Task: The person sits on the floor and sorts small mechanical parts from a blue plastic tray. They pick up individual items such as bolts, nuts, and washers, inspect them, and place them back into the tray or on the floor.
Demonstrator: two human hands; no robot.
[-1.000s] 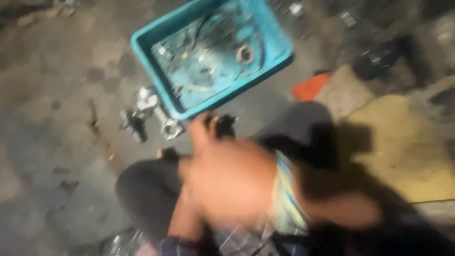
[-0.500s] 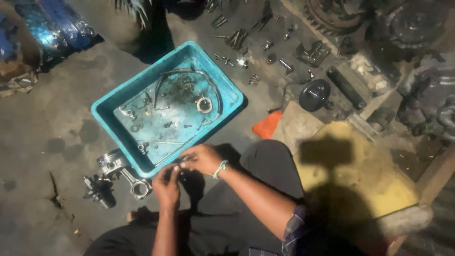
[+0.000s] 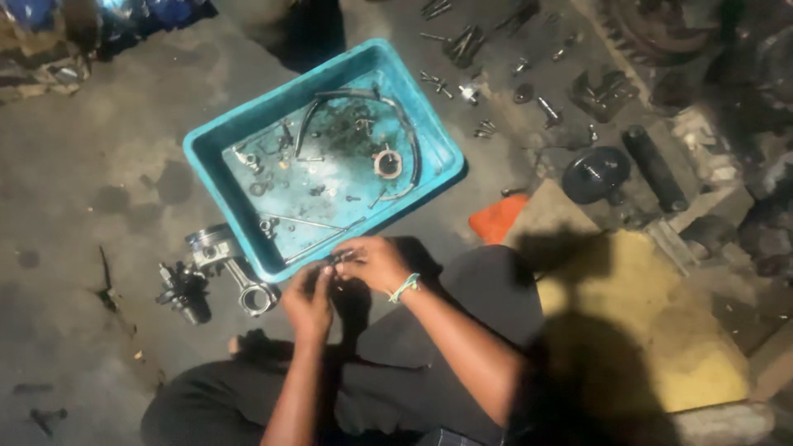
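Teal plastic tray (image 3: 216, 157) of loose metal parts sits on stained concrete, just beyond a seated person's knees. Both hands meet at its near edge: the left hand (image 3: 310, 299) and right hand (image 3: 373, 263) pinch what appears to be a small dark metal part (image 3: 341, 259) between closed fingertips. A steel piston with connecting rod (image 3: 227, 264) lies beside the tray.

A single head-worn view is given, aimed steeply down from close above; the turquoise tray (image 3: 216, 157) is seen toward 12 o'clock.
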